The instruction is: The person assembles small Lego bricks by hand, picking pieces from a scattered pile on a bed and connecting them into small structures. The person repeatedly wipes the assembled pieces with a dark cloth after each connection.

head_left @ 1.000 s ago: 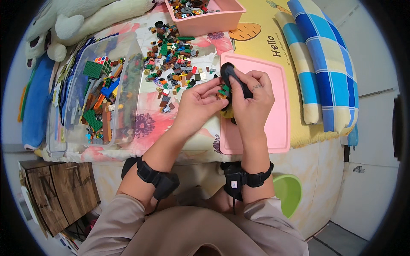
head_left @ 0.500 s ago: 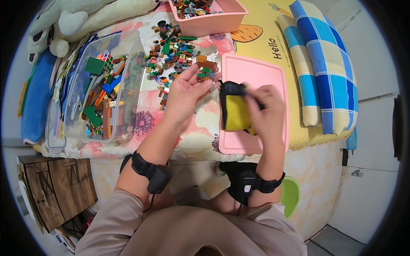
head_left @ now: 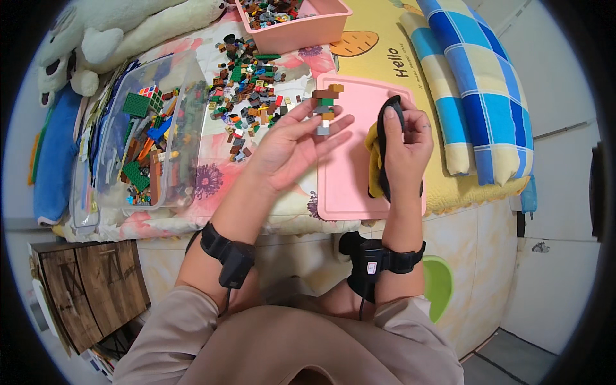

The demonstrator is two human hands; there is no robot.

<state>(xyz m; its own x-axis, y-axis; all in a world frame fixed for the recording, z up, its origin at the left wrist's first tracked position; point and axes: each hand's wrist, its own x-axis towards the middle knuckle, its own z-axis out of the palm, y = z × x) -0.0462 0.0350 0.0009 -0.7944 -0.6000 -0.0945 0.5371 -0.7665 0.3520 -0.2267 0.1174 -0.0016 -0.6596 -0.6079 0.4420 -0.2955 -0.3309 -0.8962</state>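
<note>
My left hand (head_left: 282, 153) is turned palm up over the bedspread. Between its thumb and fingers stands a small stack of toy bricks (head_left: 326, 102) in brown, green, grey and white, while the other fingers stretch out. On the right, my right hand (head_left: 409, 153) grips a yellow pouch with black edging (head_left: 374, 157), its thumb on the black rim. The pouch is tilted on edge above a flat pink lid (head_left: 346, 200); its inside is hidden. Beyond my left hand, many loose toy bricks (head_left: 247, 80) lie scattered over the flowered cloth.
A clear plastic box (head_left: 183, 189) of bricks and a puzzle cube (head_left: 151, 96) is at the left. A pink bin (head_left: 298, 37) with more bricks stands at the back. Checked blue cushions (head_left: 487, 96) lie right, a white plush toy (head_left: 115, 32) far left.
My right hand has moved right with the pouch, turning it from flat-on to edge-on. My left hand has shifted slightly right, its fingers spread more and the brick stack upright. The view has shifted slightly.
</note>
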